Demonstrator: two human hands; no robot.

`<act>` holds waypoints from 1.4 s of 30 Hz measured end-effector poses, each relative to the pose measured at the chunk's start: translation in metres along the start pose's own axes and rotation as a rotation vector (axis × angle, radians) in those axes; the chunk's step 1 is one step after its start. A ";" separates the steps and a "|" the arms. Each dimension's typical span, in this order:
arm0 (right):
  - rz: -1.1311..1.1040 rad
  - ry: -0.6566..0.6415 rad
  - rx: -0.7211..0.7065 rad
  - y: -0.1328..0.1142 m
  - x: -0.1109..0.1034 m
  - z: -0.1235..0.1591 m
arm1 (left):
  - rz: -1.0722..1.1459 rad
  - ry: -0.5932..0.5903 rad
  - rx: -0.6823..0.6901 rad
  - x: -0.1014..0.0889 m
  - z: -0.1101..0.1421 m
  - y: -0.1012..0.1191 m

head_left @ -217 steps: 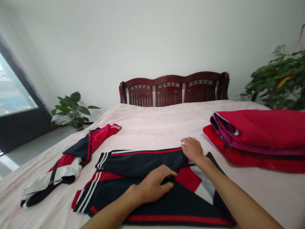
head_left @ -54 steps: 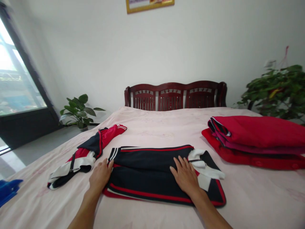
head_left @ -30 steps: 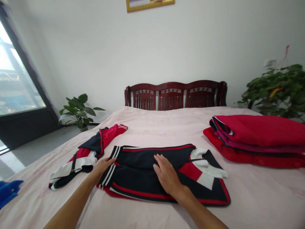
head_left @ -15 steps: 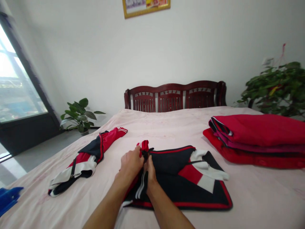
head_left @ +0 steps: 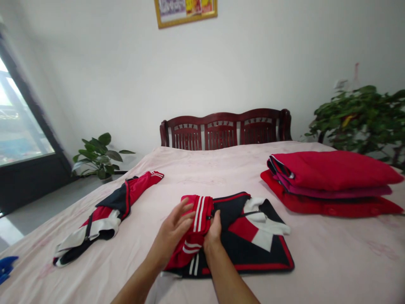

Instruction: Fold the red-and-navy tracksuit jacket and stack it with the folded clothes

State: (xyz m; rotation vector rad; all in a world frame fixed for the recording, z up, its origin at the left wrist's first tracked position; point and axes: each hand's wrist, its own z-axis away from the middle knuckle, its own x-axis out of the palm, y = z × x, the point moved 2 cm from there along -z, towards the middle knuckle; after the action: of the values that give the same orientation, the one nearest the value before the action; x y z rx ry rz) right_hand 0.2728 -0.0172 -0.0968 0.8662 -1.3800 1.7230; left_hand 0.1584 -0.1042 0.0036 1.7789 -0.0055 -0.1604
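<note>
A folded navy, red and white jacket (head_left: 242, 251) lies on the bed in front of me. Its red striped edge (head_left: 198, 213) is turned up at the left end, with white double lines across it. My left hand (head_left: 173, 226) rests against the left side of that red fabric, fingers spread. Gripped in my right hand (head_left: 214, 230) is the jacket's edge near the dark zipper end; the fingertips are partly hidden by cloth. Another jacket (head_left: 115, 200), similar in colours, lies crumpled lengthwise to the left.
A stack of folded red clothes (head_left: 329, 171) sits at the right on the pink bedsheet (head_left: 202, 169). Something blue (head_left: 6, 267) shows at the left edge. The wooden headboard (head_left: 221, 131) stands behind, with potted plants (head_left: 98, 154) on both sides of the bed.
My left hand has let go of the bunched edge and opened, moving slightly left and down. The red striped edge has spread out flatter between my hands. The view has shifted slightly.
</note>
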 end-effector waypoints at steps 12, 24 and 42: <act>0.429 0.021 -0.068 -0.014 0.012 0.016 | -1.067 -0.120 0.387 -0.025 0.055 -0.071; 0.845 -0.057 -0.219 -0.083 0.018 -0.019 | -1.012 -0.073 0.350 0.036 0.017 -0.029; 1.965 -0.310 -0.558 -0.068 0.015 -0.022 | -1.104 -0.382 0.337 0.093 0.038 -0.105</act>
State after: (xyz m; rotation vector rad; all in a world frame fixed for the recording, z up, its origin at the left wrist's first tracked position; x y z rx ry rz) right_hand 0.3239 0.0157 -0.0560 -1.0999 -3.1136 1.9858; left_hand 0.2375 -0.1269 -0.1161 1.8729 0.7149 -1.3474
